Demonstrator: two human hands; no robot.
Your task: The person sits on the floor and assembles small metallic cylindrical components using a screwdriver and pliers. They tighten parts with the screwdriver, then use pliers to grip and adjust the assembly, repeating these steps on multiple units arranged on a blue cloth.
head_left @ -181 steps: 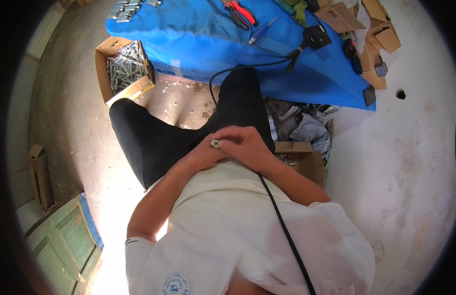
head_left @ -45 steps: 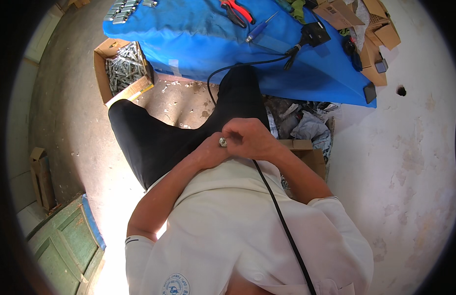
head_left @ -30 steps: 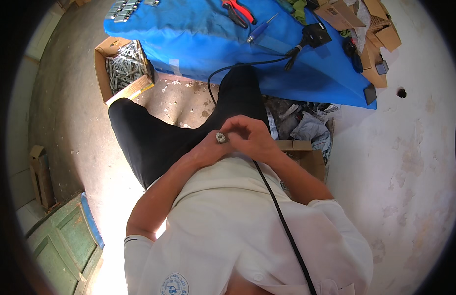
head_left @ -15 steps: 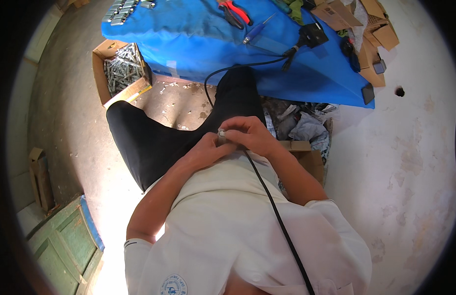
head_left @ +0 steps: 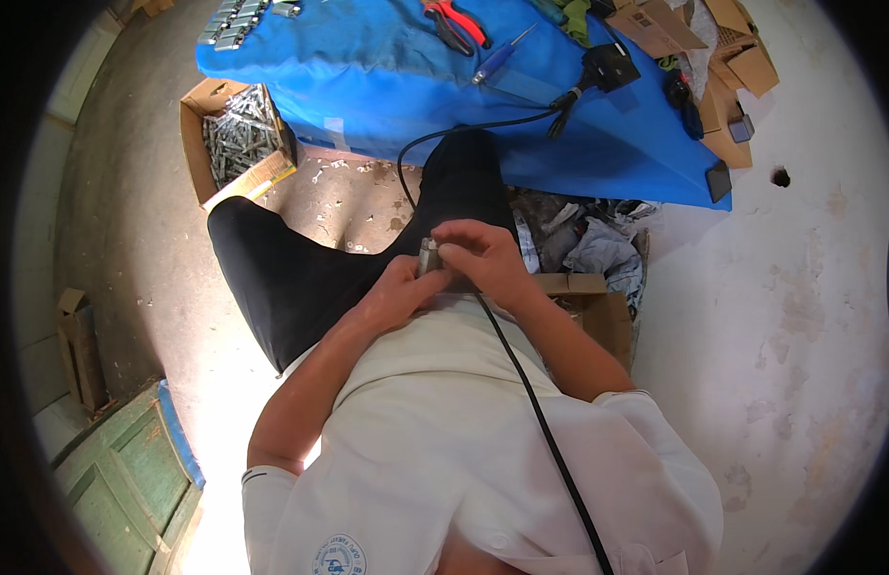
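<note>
In front of my waist, my left hand point(head_left: 402, 287) is closed around a small silvery metal piece point(head_left: 428, 259), held upright with its top end showing. What the piece is exactly, I cannot make out. My right hand point(head_left: 486, 263) meets it from the other side, thumb and forefinger pinched at its upper end. The lower part of the piece is hidden by my fingers. Similar-looking silvery metal pieces point(head_left: 235, 24) lie in rows on the far left of the blue-covered table point(head_left: 387, 81).
Red-and-black pliers point(head_left: 456, 24) and a blue-handled screwdriver point(head_left: 497, 59) lie on the table. A black cable point(head_left: 483, 126) loops off it toward my lap. A carton of metal parts point(head_left: 241, 134) stands left, crumpled grey wrapping point(head_left: 602, 251) right, torn cardboard point(head_left: 741, 67) far right.
The metal piece now stands more upright and shows more of its side above my left hand. My right fingers have shifted slightly at its top.
</note>
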